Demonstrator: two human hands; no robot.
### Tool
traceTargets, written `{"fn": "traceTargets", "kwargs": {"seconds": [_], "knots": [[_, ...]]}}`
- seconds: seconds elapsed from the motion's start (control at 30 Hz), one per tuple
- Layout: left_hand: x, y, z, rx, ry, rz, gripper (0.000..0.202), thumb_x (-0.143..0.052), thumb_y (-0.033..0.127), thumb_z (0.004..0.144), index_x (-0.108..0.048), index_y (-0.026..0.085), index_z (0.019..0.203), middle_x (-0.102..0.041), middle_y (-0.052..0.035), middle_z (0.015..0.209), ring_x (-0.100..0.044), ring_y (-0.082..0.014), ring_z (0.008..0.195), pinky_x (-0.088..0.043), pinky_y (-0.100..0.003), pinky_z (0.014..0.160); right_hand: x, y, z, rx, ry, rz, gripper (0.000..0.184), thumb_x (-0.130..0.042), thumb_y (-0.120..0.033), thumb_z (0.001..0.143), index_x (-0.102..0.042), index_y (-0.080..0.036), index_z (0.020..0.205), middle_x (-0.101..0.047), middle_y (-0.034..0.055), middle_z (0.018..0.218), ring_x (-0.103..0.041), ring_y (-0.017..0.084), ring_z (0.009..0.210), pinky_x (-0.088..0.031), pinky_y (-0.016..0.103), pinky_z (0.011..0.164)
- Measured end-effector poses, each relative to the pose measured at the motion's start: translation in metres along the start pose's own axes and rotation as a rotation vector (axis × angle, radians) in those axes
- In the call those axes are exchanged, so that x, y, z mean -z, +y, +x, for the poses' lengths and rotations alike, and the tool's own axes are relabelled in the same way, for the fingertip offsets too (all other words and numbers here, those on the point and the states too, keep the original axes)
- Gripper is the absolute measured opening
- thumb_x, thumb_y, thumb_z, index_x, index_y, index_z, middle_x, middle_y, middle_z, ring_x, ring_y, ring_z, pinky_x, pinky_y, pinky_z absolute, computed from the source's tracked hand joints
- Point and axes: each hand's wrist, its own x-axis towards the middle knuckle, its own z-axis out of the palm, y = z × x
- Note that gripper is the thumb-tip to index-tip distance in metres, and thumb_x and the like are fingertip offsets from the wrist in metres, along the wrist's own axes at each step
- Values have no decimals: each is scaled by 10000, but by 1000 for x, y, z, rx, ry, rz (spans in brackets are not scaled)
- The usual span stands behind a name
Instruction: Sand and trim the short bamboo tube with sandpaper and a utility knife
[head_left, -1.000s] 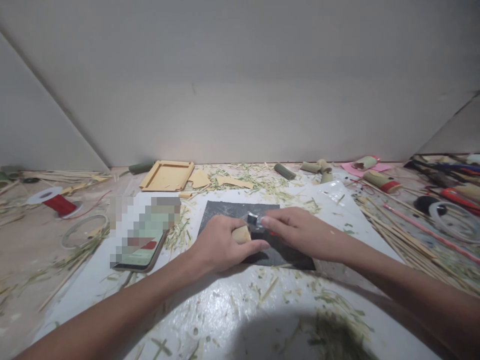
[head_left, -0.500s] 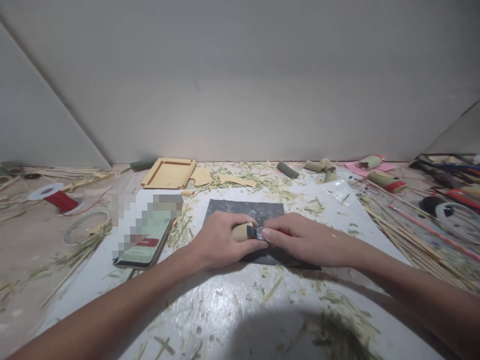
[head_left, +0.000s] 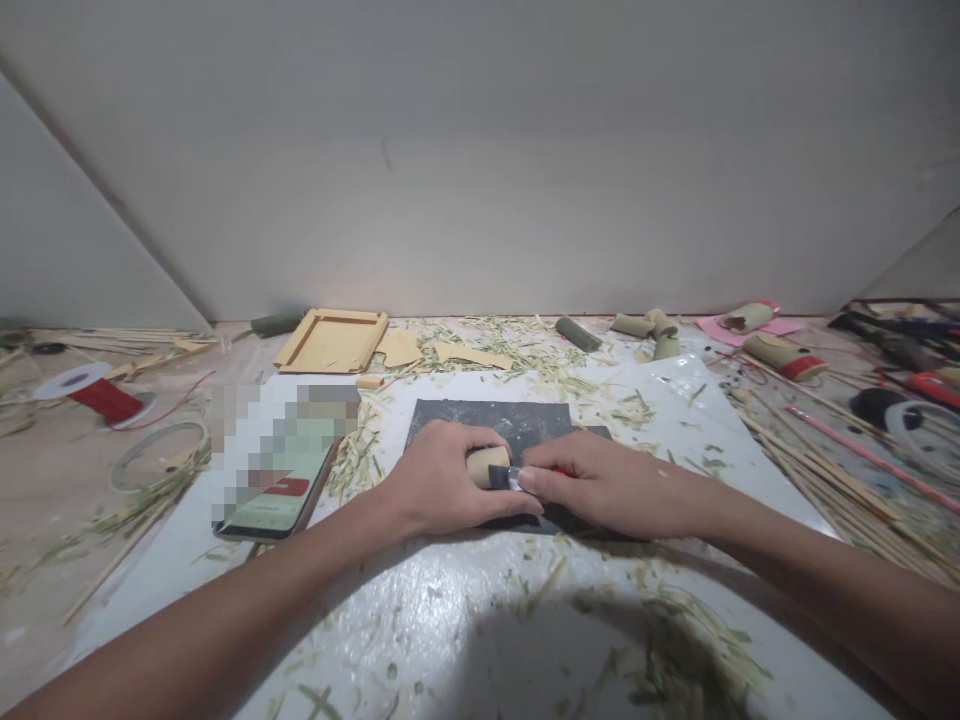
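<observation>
My left hand (head_left: 446, 475) is wrapped round a short, pale piece of bamboo (head_left: 486, 466), thumb on the near side and fingers on the far side. In my right hand (head_left: 581, 480) is a utility knife (head_left: 513, 478), with a bit of red handle showing between the fingers. Its dark blade lies against the end of the bamboo that faces right. Both hands are low over a dark grey sheet (head_left: 487, 412), which rests on a white sheet (head_left: 405, 600) strewn with green shavings. My left palm hides part of the bamboo.
A phone (head_left: 281, 480) lies left of my hands, beyond it a red spool (head_left: 111, 398) and a tape roll (head_left: 159, 455). At the back are a tan cardboard tray (head_left: 331, 342) and bamboo pieces (head_left: 577, 334). Thin sticks (head_left: 847, 480) and a pink pencil (head_left: 870, 455) lie right.
The knife blade has shifted slightly left and down across the end of the bamboo. My left hand keeps its hold, with the thumb a little lower. The view has tilted slightly.
</observation>
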Motion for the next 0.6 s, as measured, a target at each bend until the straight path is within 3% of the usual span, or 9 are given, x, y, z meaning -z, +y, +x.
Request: {"fn": "traceTargets", "kwargs": {"seconds": [0.33,0.6], "knots": [[2,-2,3,7,-16,20,438,-725,602,644,-689,194,800,-655,11,690,-559,-153,644,-393,-251,598,1,6,2,17,-21,23,401,-353,-438,963,-434,-188,660,-422,-33,619,-387,105,564,-277,241,521],[-2,-1,0,-47,7,22,410,-679,570,713,-650,164,662,-533,34,554,-438,-107,553,-332,-232,525,1,6,1,22,-75,135,396,-363,-444,958,-426,-192,660,-399,-40,598,-366,103,549,-285,235,518]]}}
